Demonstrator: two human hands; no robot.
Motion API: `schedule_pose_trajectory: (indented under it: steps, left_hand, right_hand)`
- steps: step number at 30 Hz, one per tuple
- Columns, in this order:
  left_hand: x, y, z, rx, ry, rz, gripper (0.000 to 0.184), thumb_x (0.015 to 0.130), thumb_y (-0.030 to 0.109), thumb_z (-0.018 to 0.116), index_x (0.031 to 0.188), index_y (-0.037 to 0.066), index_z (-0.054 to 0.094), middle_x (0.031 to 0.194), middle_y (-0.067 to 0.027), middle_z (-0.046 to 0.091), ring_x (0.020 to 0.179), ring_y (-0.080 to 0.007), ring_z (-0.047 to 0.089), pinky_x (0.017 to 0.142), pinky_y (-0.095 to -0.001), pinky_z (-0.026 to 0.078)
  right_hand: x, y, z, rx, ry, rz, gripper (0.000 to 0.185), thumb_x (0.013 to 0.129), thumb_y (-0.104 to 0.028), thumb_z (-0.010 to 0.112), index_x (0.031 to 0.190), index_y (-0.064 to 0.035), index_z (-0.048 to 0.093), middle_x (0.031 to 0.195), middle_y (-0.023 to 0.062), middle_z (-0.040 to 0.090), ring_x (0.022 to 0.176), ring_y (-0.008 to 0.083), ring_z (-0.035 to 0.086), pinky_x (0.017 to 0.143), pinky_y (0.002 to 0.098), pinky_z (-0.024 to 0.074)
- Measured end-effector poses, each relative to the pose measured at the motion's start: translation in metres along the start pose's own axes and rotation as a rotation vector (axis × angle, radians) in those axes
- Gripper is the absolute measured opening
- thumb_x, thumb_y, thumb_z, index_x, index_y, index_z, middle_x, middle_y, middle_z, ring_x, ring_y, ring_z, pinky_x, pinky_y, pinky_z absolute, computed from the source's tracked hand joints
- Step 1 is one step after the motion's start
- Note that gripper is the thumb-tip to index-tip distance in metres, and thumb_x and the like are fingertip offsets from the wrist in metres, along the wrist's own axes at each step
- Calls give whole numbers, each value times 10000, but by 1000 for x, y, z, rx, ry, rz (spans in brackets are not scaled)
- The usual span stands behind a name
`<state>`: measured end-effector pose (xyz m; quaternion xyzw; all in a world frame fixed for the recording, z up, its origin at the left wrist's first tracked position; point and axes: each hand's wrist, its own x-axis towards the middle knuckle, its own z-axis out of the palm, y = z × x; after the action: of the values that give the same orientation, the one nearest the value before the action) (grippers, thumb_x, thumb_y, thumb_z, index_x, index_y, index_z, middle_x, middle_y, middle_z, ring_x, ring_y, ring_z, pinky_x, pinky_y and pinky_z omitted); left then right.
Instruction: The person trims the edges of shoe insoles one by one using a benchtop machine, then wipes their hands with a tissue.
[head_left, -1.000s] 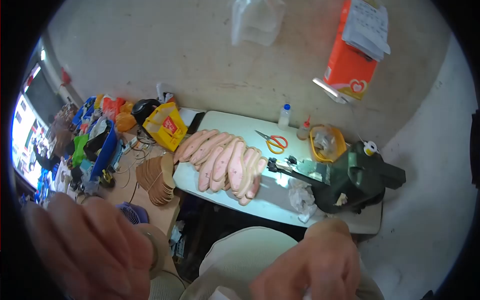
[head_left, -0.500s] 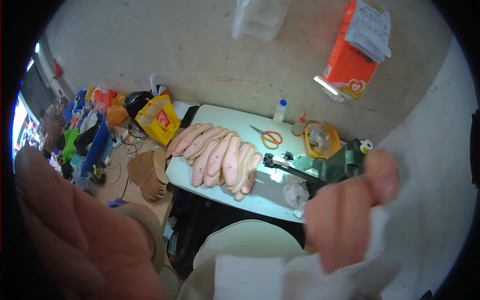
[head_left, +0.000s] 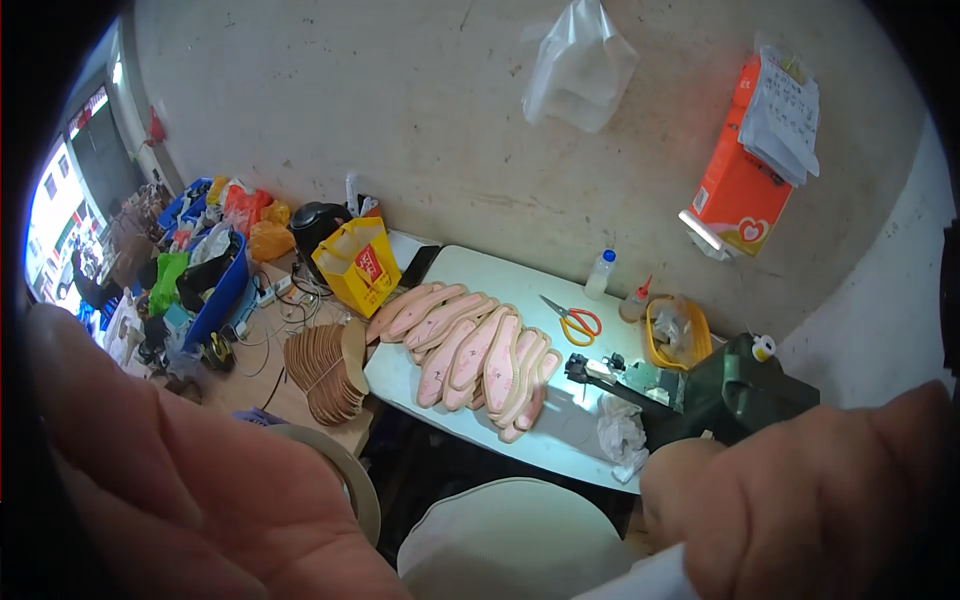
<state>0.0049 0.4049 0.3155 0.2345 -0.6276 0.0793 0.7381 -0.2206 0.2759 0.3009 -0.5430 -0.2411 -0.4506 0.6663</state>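
Observation:
My left hand (head_left: 210,490) is large and close at the lower left, palm showing, its fingers partly beyond the dark edge of view. I see nothing in it; a tan ring-shaped thing (head_left: 365,490) shows just behind it. At the lower right my right hand (head_left: 800,500) is curled closed. A white sheet-like piece (head_left: 645,580) comes out beneath its fingers; whether it is paper or cloth I cannot tell. Beyond the hands, pink shoe insoles (head_left: 500,370) lie overlapped on a white table (head_left: 480,270), with brown sole-shaped pieces (head_left: 325,375) bundled to their left.
Scissors (head_left: 575,322), a blue-capped bottle (head_left: 599,275), a red-tipped bottle (head_left: 636,302) and a yellow basket (head_left: 700,355) stand at the back. A dark green sewing machine (head_left: 745,395) occupies the table's right. A yellow bag (head_left: 355,270) and blue bins (head_left: 222,300) are left. A pale round seat (head_left: 510,540) is below.
The view has shifted, so the table and wall sit lower and further right. My right hand has moved right and down, and less of the white piece shows. My left hand stays at the lower left.

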Motion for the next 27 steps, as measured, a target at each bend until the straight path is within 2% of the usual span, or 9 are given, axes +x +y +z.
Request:
schedule_pose_trajectory:
  steps: [8, 27]
  left_hand:
    - [6, -1, -15, 21, -5, 10, 198, 895, 203, 599, 1015, 49, 566, 1003, -43, 512, 854, -130, 479, 743, -297, 385]
    - [8, -22, -1, -18, -37, -39, 180, 899, 165, 586, 1034, 46, 585, 1031, -44, 539, 891, -134, 505, 779, -294, 409]
  right_hand:
    - [-6, 9, 8, 19, -60, -47, 64, 985, -120, 409, 1042, -101, 432, 783, 57, 572, 723, 222, 567, 752, 335, 427]
    - [2, 37, 5, 61, -61, -66, 102, 975, -139, 444, 1066, -101, 470, 872, 73, 572, 795, 245, 564, 791, 347, 424]
